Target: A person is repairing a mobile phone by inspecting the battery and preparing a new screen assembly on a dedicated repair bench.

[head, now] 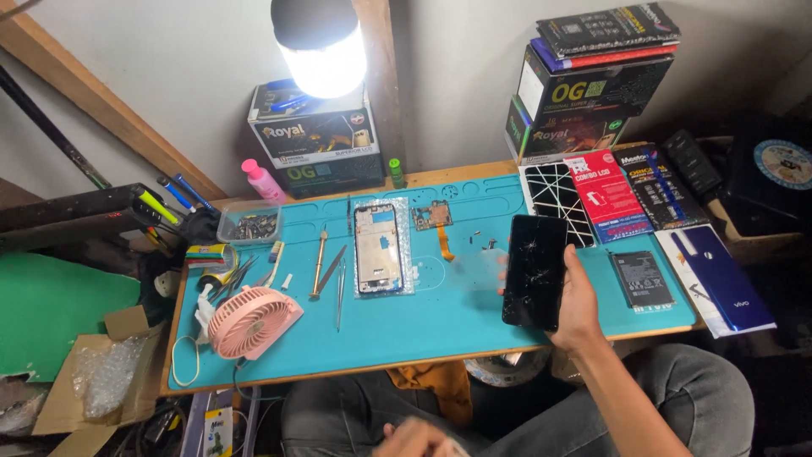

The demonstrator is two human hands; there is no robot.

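We hold a cracked black phone screen (534, 271) in our right hand (577, 306), fingers wrapped around its right edge and lower end, so it hangs just over the blue mat (423, 326) at the right part of the counter (474, 173). Our left hand (416, 440) sits well apart from it, down at the bottom edge over our lap; it is blurred and partly cut off, so we cannot tell how far it is closed or whether it grips anything. To the left of the screen a phone frame (377, 248) lies flat on the mat, with a small circuit board (431, 216) just beside it. A battery (642, 278) lies close to the right of our right hand. A pink fan (251, 322) rests at the mat's left end, tweezers (340, 292) near it. The tiny parts between board and screen are too small to make out
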